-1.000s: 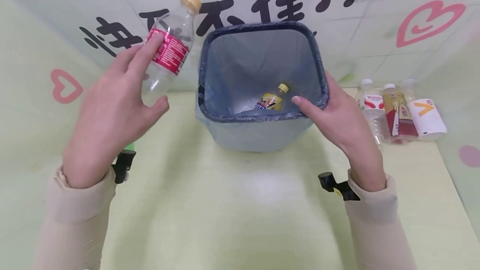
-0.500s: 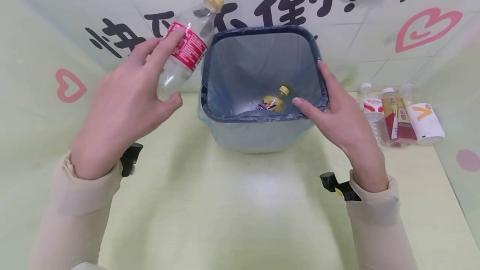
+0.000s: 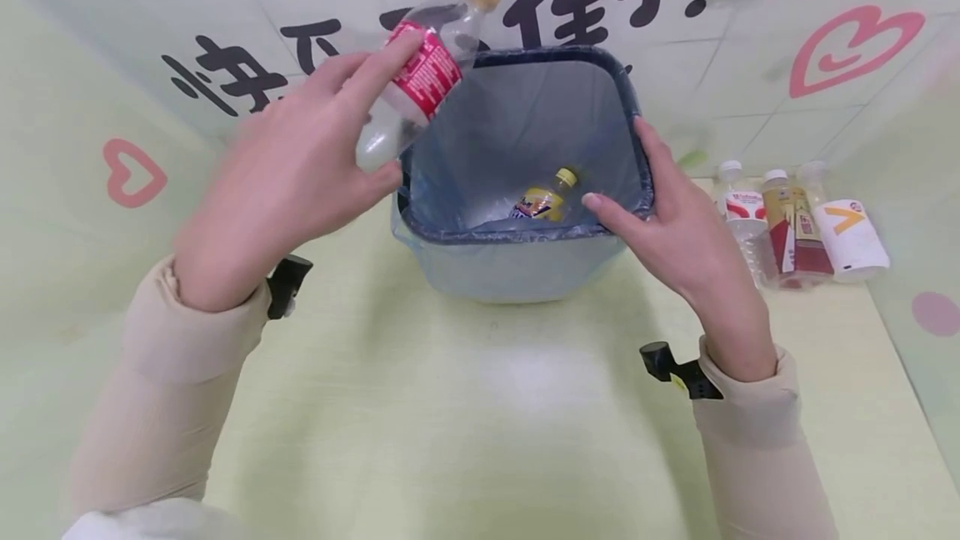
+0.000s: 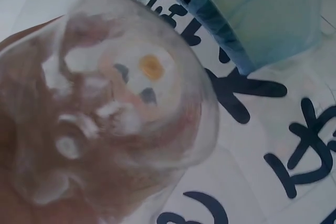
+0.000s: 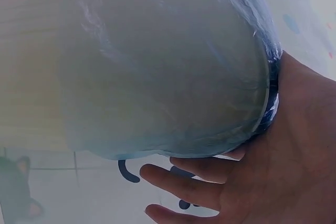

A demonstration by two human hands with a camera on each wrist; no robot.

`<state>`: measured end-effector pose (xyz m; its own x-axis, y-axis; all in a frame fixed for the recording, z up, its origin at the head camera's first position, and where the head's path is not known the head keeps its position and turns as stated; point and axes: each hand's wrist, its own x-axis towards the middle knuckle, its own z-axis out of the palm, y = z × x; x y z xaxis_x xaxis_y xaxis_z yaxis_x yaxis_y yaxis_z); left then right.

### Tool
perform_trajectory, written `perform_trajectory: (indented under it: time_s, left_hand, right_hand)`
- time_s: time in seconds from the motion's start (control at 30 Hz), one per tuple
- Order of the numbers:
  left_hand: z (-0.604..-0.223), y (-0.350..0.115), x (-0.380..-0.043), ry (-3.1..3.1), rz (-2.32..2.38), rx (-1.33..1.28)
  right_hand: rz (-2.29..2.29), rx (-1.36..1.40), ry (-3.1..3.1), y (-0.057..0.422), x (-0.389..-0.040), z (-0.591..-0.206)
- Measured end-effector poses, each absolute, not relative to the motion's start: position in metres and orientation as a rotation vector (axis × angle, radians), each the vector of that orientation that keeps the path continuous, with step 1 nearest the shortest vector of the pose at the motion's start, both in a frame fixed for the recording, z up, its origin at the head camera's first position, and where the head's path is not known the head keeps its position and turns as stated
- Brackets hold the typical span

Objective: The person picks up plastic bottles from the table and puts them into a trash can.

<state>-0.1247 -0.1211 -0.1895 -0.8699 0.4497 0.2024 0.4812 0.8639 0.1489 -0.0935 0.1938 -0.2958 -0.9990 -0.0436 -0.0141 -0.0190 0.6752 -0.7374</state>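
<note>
My left hand holds a clear plastic bottle with a red label and an orange cap, tilted cap-up over the left rim of a trash bin. In the left wrist view the base of the bottle fills much of the picture. My right hand grips the bin's right rim, thumb inside. Seen from the right wrist, the fingers spread along the bin's outer wall. Inside the lined bin lies a bottle with a yellow cap and label.
At the right end of the table lie a clear bottle with a red-and-white label, a bottle with a gold-and-red label and a white-labelled bottle. A wall with black lettering stands close behind the bin.
My left hand has carried the red-labelled bottle to the right, from beside the bin to over its left rim. The right hand stays on the bin's rim.
</note>
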Motion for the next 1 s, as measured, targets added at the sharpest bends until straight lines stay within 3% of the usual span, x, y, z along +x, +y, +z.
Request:
perform_trajectory:
  time_s: [1.0]
  left_hand:
    - [-0.195, -0.053, -0.156, -3.006, -0.300, -0.953]
  right_hand:
    - [-1.276, -0.052, 2.851, 0.195, -0.093, -0.296]
